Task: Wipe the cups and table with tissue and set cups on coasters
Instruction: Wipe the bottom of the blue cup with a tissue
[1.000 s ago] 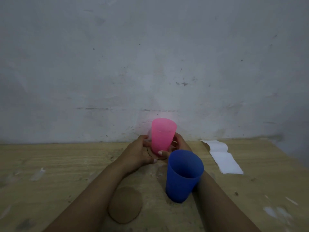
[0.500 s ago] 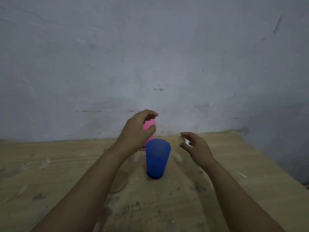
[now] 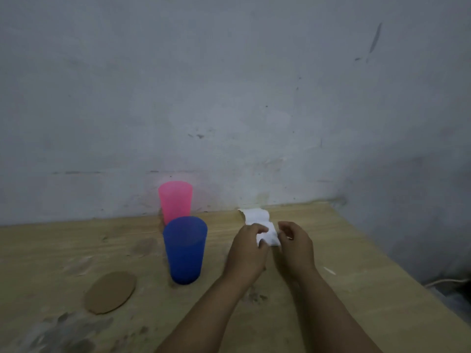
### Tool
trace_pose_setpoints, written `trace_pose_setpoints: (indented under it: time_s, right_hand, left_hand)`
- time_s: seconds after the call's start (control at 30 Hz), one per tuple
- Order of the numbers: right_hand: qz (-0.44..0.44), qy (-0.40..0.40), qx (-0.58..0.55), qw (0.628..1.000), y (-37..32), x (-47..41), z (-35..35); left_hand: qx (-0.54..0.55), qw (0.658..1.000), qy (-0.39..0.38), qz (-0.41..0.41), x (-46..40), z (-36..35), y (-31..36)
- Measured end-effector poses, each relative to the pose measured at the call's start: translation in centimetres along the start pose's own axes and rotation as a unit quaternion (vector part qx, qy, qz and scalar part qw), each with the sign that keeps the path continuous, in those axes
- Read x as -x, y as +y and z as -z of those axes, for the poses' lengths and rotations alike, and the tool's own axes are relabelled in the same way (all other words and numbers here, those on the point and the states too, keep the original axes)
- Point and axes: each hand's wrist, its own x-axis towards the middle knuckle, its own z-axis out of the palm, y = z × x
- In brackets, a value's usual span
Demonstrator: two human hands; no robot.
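Observation:
A pink cup [image 3: 175, 201] stands upright near the wall, a brown coaster edge [image 3: 160, 221] showing under its left side. Just in front of it a blue cup [image 3: 185, 249] stands upright on the bare wood. A second round brown coaster [image 3: 110, 292] lies flat to the blue cup's front left, nothing on it. A strip of white tissue [image 3: 257, 217] lies on the wooden table [image 3: 356, 289] to the right of the cups. My left hand [image 3: 246, 250] and my right hand [image 3: 295, 247] both pinch the tissue's near end, side by side.
A stained grey wall runs close behind the table. The table's right edge slants down at the right, with a white cable [image 3: 446, 282] on the dark floor beyond it. Dust and dark smudges [image 3: 71, 329] mark the wood at the front left.
My left hand has let go of the pink cup and moved right. Both hands have gone to the white tissue and taken hold of its near end. The cups stand where they were.

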Motion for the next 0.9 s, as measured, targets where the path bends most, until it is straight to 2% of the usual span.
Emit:
trace_pose_setpoints:
  time_s: [0.07,0.23,0.4,0.57,0.67,0.9]
  right_hand:
    - [-0.001,-0.006,0.001,1.000,1.1,-1.5,-0.5]
    - [0.002,-0.038,0.032,0.999,2.2,-6.1,-2.3]
    - [-0.020,-0.059,0.071,0.995,2.8,-8.7,-3.7]
    - [-0.009,-0.085,-0.021,0.996,3.1,-8.8,-3.6]
    - [0.010,-0.077,-0.086,0.993,2.7,-8.4,-3.4]
    - [0.031,-0.053,-0.151,0.987,1.9,-8.0,-3.3]
  left_hand:
    - [-0.018,0.999,0.028,0.032,-1.3,-1.9,-1.7]
    - [-0.042,0.994,0.088,0.053,-5.4,-3.8,-4.2]
    - [-0.059,0.988,0.101,0.097,-7.9,-4.0,-5.3]
    - [-0.060,0.987,0.090,0.119,-8.1,-4.6,-5.7]
    - [-0.044,0.989,0.105,0.098,-8.0,-4.4,-5.8]
    - [0.066,0.986,0.144,0.047,-7.8,-3.9,-5.4]
